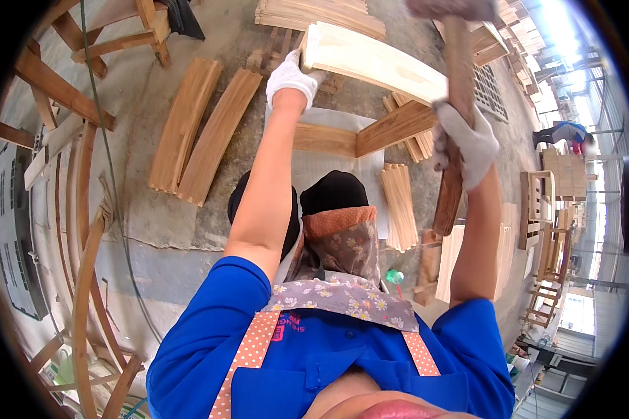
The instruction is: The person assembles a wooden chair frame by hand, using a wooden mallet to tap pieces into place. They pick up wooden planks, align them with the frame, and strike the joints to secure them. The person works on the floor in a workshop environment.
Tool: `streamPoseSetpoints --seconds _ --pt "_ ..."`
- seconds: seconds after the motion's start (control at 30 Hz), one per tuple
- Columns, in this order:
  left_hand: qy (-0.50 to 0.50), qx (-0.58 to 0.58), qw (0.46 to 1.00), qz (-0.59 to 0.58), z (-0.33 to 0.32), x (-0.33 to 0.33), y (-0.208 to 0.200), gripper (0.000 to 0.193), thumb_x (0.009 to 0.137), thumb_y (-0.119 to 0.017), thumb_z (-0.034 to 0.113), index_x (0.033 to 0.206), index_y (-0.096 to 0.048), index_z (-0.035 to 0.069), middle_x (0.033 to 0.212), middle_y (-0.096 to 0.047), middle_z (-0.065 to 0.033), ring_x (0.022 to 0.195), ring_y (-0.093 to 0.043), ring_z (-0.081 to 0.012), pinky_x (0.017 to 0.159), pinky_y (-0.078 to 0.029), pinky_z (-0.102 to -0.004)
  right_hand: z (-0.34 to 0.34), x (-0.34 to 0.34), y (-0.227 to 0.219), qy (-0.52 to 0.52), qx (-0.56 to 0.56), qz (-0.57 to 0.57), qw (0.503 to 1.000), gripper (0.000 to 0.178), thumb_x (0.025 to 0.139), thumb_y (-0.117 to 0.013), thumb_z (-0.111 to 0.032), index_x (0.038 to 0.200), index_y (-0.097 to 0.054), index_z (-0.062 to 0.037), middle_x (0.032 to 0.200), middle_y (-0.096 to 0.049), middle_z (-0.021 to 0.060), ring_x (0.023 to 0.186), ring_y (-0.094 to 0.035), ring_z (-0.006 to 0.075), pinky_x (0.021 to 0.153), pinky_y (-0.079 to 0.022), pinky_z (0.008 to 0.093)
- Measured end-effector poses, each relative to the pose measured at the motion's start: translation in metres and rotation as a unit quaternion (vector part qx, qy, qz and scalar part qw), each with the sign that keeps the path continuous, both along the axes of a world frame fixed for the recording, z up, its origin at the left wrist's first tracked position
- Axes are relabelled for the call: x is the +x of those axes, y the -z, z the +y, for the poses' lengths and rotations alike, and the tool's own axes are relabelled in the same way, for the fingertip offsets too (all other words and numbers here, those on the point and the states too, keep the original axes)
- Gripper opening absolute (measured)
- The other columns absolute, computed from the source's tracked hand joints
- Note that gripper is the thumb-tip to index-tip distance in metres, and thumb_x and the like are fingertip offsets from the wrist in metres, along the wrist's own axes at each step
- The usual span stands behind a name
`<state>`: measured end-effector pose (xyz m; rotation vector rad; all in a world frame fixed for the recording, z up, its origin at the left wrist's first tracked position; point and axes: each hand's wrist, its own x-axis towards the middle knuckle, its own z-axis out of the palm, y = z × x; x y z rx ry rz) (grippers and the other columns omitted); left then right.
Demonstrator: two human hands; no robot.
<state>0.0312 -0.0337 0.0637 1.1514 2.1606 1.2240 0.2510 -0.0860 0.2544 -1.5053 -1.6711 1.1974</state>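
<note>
My left hand (291, 78), in a white glove, grips the left end of a pale wooden board (377, 61). The board lies raised across a wooden frame whose brown rail (328, 140) and slanting side piece (396, 129) show beneath it. My right hand (468, 143), also gloved, is closed around the wooden handle of a mallet (460, 77). The mallet stands upright, its dark head at the top edge of the view, partly cut off. It hides the board's right end.
Long brown boards (185, 126) lie on the floor to the left, and shorter slats (400, 206) to the right. More boards (321, 15) are stacked ahead. Wooden frames (84, 237) stand at far left beside a hanging cable. Another person (566, 133) bends at far right.
</note>
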Motion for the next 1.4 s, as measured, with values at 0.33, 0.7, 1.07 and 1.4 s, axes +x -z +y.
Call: streamPoseSetpoints --seconds 0.33,0.7,1.07,1.4 --pt "0.072 0.136 0.986 -0.068 0.0 -0.014 0.019 0.068 0.075 -0.076 0.039 0.131 -0.053 0.007 0.116 -0.065 -0.0132 0.104 -0.062 -0.0234 0.089 -0.046 -0.0319 -0.028 0.067 0.04 0.151 -0.06 0.079 0.984 0.025 0.088 -0.064 -0.024 0.1 -0.059 -0.0033 0.061 -0.05 0.0025 0.044 -0.046 0.0111 0.037 -0.036 0.024" --pt "0.09 0.109 0.984 -0.107 -0.005 -0.023 0.016 0.066 0.078 -0.071 0.041 0.13 -0.053 0.005 0.121 -0.062 -0.0142 0.111 -0.06 -0.022 0.094 -0.044 -0.0294 -0.023 0.049 0.039 0.078 -0.067 0.039 0.994 0.031 0.087 -0.064 -0.031 0.101 -0.061 -0.0038 0.063 -0.049 0.0021 0.046 -0.047 0.0108 0.038 -0.038 0.0241" --pt "0.008 0.002 1.0 0.009 -0.003 0.003 -0.003 0.101 0.063 -0.068 0.069 0.138 -0.044 0.005 0.131 -0.054 -0.0154 0.124 -0.046 -0.0324 0.104 -0.037 -0.0385 0.045 -0.056 0.011 -0.065 0.066 -0.017 0.996 0.032 0.087 -0.064 -0.033 0.09 -0.054 -0.0027 0.061 -0.053 0.0037 0.043 -0.049 0.0121 0.041 -0.042 0.0272" --pt "0.002 0.022 1.0 -0.002 -0.001 -0.003 0.001 0.092 0.064 -0.071 0.065 0.13 -0.052 0.004 0.121 -0.06 -0.0187 0.114 -0.057 -0.0312 0.096 -0.044 -0.038 0.073 -0.076 0.016 -0.136 -0.025 -0.097 0.986 0.039 0.086 -0.066 -0.031 0.104 -0.05 0.0008 0.063 -0.052 0.0055 0.047 -0.049 0.0144 0.043 -0.043 0.0309"
